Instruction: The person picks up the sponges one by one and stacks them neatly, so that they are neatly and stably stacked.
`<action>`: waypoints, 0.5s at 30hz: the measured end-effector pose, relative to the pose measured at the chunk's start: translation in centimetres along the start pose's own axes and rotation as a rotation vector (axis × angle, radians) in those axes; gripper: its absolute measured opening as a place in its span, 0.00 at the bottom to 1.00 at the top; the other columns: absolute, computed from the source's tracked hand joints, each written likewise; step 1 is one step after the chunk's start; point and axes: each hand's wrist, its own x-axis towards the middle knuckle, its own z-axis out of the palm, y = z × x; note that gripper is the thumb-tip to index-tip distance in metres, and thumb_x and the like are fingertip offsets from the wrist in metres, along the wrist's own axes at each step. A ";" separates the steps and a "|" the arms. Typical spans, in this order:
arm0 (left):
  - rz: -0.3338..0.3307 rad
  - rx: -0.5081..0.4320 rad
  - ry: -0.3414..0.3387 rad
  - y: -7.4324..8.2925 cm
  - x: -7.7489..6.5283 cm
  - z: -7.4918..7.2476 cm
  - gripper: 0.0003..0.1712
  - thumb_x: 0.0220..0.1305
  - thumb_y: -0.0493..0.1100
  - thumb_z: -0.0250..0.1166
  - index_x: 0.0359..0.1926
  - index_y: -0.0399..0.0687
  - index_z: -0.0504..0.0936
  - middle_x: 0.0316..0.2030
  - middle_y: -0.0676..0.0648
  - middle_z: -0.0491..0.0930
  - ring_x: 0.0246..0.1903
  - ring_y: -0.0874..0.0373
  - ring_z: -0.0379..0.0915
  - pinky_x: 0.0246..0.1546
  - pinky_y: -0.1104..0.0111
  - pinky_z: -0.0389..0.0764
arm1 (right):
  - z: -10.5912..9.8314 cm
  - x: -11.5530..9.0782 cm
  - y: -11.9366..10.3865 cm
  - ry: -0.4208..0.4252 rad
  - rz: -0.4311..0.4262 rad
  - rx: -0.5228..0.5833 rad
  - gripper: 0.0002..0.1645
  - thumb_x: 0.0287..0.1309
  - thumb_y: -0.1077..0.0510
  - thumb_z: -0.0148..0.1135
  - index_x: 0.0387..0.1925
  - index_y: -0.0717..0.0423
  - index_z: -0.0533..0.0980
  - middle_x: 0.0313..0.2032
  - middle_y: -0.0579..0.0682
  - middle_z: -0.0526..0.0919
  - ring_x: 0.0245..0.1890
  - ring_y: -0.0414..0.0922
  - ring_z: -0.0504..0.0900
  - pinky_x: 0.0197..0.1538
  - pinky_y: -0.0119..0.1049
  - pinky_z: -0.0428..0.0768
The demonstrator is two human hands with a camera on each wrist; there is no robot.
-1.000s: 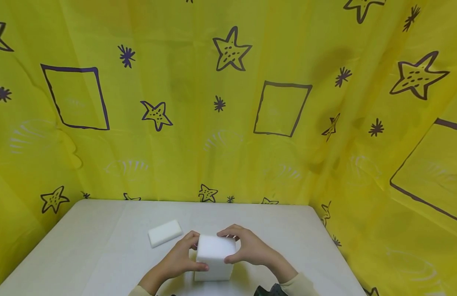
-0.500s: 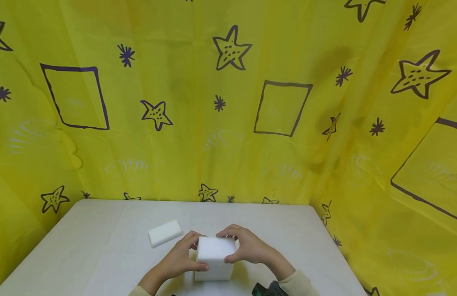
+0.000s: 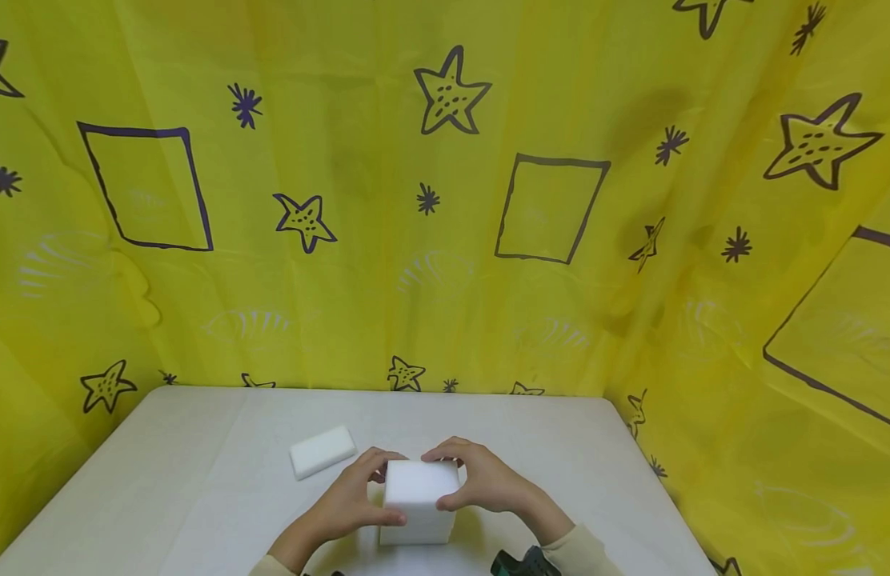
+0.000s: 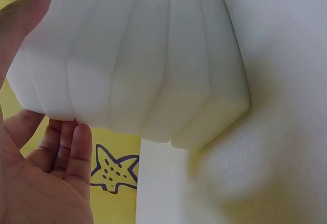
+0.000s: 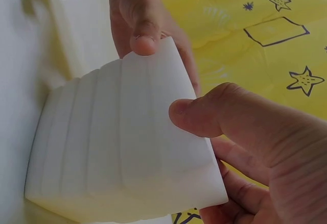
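A stack of several white sponge-like blocks stands upright near the front middle of the white table. On its left side, my left hand grips the upper blocks, thumb on the front face and fingers behind. My right hand holds the upper right side likewise, its thumb near the front top corner. The left wrist view shows the layered blocks resting on the table, with slightly uneven edges. In the right wrist view, both thumbs press the front of the stack. The fingertips behind it are partly hidden.
One loose white block lies flat behind and to the left of the stack. A yellow curtain with starfish drawings surrounds the table's back and sides. A dark device sits by the right sleeve.
The left fingertips have crept slightly rightward along the back top edge of the stack. The head view has shifted a little. The stack, the right hand and the loose block stay in place.
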 end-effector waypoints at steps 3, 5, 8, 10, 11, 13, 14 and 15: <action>0.003 0.001 0.019 0.1 0.0 -0.1 0.39 0.44 0.57 0.79 0.57 0.54 0.75 0.47 0.56 0.73 0.44 0.62 0.69 0.49 0.63 0.77 | 0.0 0.0 0.1 0.003 -0.004 0.003 0.32 0.44 0.57 0.78 0.54 0.53 0.79 0.50 0.44 0.79 0.48 0.40 0.74 0.54 0.38 0.74; 0.000 -0.003 0.028 0.2 0.1 -0.1 0.38 0.44 0.57 0.79 0.56 0.55 0.76 0.48 0.56 0.73 0.45 0.62 0.70 0.50 0.63 0.77 | 0.1 0.1 0.2 0.006 -0.006 0.009 0.32 0.44 0.57 0.78 0.54 0.52 0.79 0.50 0.44 0.80 0.48 0.40 0.74 0.53 0.37 0.73; -0.008 -0.009 0.034 0.2 0.1 -0.2 0.37 0.45 0.58 0.79 0.56 0.55 0.76 0.48 0.56 0.74 0.45 0.61 0.70 0.51 0.63 0.76 | 0.2 0.0 0.5 0.014 -0.007 0.030 0.32 0.44 0.57 0.78 0.55 0.52 0.79 0.50 0.44 0.79 0.48 0.40 0.74 0.52 0.35 0.73; -0.020 -0.018 0.034 0.2 0.0 -0.2 0.36 0.45 0.58 0.78 0.55 0.56 0.77 0.47 0.57 0.74 0.45 0.61 0.70 0.51 0.64 0.76 | 0.4 -0.1 0.8 0.022 -0.008 0.052 0.33 0.44 0.56 0.77 0.55 0.52 0.78 0.51 0.45 0.79 0.48 0.40 0.74 0.52 0.35 0.73; -0.023 -0.019 0.033 0.2 0.0 -0.2 0.35 0.45 0.58 0.78 0.55 0.56 0.77 0.47 0.56 0.74 0.45 0.61 0.70 0.51 0.64 0.76 | 0.5 -0.1 0.9 0.029 -0.009 0.060 0.33 0.45 0.56 0.77 0.56 0.52 0.78 0.52 0.45 0.79 0.48 0.40 0.74 0.53 0.35 0.73; -0.027 -0.023 0.034 0.2 0.0 -0.2 0.35 0.46 0.58 0.78 0.55 0.56 0.77 0.47 0.56 0.73 0.45 0.62 0.69 0.51 0.64 0.76 | 0.6 -0.3 1.2 0.040 -0.011 0.080 0.33 0.45 0.55 0.77 0.56 0.53 0.78 0.52 0.46 0.79 0.49 0.40 0.74 0.54 0.36 0.73; -0.028 -0.023 0.034 0.2 -0.1 -0.2 0.35 0.46 0.58 0.78 0.55 0.56 0.77 0.47 0.57 0.73 0.45 0.62 0.69 0.51 0.64 0.76 | 0.7 -0.4 1.4 0.047 -0.011 0.087 0.33 0.45 0.55 0.77 0.56 0.53 0.78 0.53 0.46 0.79 0.50 0.39 0.74 0.55 0.36 0.72; -0.029 -0.023 0.035 0.2 -0.1 -0.2 0.35 0.46 0.58 0.78 0.55 0.56 0.77 0.47 0.57 0.73 0.45 0.62 0.69 0.51 0.64 0.76 | 0.8 -0.4 1.5 0.055 -0.010 0.091 0.33 0.45 0.55 0.77 0.57 0.53 0.78 0.53 0.45 0.79 0.50 0.39 0.74 0.56 0.37 0.72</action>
